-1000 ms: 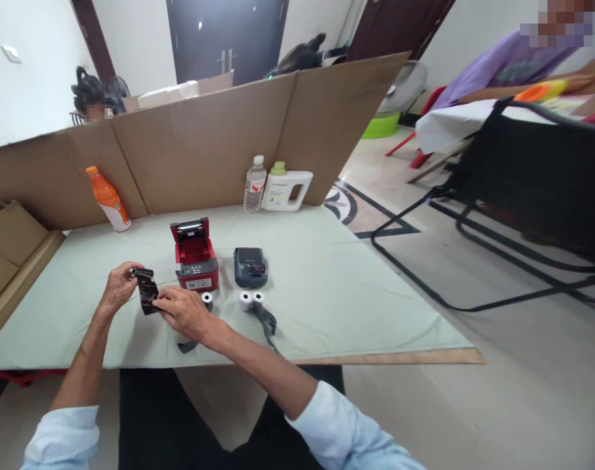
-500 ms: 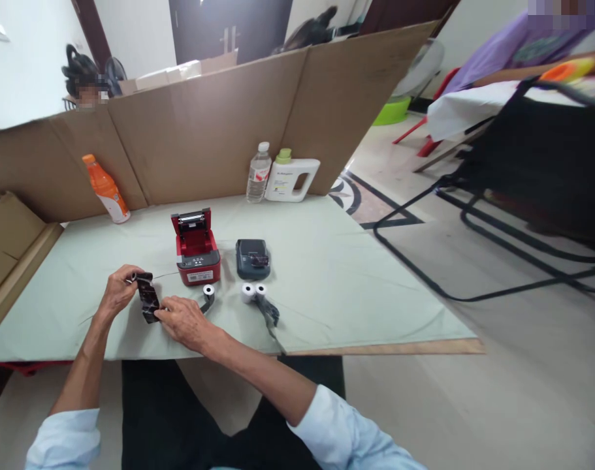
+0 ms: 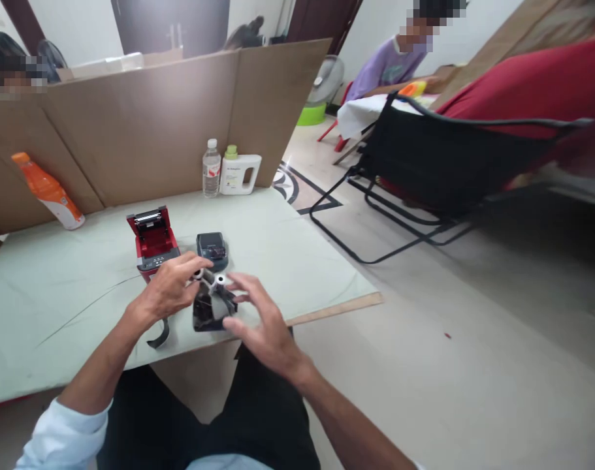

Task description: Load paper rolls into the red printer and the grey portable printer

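My left hand (image 3: 172, 287) pinches a roll of glossy black ribbon (image 3: 204, 312), whose film hangs down over the table's front. Close beside it is a white-cored roll (image 3: 220, 280) with loose grey-black film trailing from it. My right hand (image 3: 265, 326) is curved around that roll's right side, thumb and fingers apart; whether a fingertip touches the film I cannot tell. Behind my left hand stands a red printer (image 3: 155, 251) with its lid up. A small dark printer (image 3: 211, 247) lies beyond the rolls. A dark curled film strip (image 3: 160, 335) shows under my left wrist.
Against the cardboard screen (image 3: 170, 124) stand an orange bottle (image 3: 49, 192), a clear water bottle (image 3: 211, 170) and a white jug (image 3: 240, 173). A black folding chair (image 3: 439, 163) is on the floor to the right. A person in purple (image 3: 383, 72) sits beyond.
Both hands have moved right, the left carrying the black ribbon roll to the white-cored rolls. My right hand has let go of the ribbon and spread. The view has turned right.
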`<state>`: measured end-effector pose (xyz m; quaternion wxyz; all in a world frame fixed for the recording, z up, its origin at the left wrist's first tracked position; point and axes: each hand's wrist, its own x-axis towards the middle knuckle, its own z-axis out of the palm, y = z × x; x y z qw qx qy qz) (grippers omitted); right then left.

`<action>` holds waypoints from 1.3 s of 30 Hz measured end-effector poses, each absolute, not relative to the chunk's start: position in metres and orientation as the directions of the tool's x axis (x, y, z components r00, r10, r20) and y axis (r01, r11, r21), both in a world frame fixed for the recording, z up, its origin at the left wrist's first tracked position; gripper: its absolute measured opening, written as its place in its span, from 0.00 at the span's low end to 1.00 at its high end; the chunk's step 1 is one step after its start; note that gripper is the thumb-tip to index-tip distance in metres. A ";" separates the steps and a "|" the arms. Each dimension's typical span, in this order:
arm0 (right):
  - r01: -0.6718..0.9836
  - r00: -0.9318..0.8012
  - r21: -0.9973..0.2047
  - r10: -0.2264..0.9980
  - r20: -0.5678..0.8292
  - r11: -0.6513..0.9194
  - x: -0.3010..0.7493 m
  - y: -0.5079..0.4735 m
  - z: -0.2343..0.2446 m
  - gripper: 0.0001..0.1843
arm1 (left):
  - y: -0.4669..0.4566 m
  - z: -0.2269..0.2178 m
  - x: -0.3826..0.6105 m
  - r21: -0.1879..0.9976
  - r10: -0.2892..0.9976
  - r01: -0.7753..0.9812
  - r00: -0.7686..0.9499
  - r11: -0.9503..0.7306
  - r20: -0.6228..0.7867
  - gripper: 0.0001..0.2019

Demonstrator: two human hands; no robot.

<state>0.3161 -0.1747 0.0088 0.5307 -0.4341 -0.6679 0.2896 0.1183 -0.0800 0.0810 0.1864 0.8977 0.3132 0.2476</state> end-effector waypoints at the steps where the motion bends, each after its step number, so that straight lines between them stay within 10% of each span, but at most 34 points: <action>1: 0.266 -0.037 -0.876 0.912 0.408 0.403 0.328 -0.165 0.014 0.32 | -0.077 0.080 0.131 0.476 0.630 0.457 0.713 -0.751 0.309 0.22; 21: 0.169 -0.126 -0.965 0.975 0.181 0.201 0.385 -0.117 -0.004 0.19 | -0.052 0.052 0.186 0.541 0.611 0.423 0.759 -0.726 0.226 0.21; 31: 0.158 -0.190 -0.985 0.981 0.038 0.068 0.379 -0.081 -0.045 0.22 | -0.037 0.025 0.138 0.163 0.800 0.804 0.591 -0.572 -0.109 0.19; 39: 0.152 -0.217 -0.973 0.966 0.138 0.173 0.339 -0.076 -0.052 0.19 | -0.052 0.013 0.120 0.162 0.825 0.828 0.555 -0.536 -0.107 0.17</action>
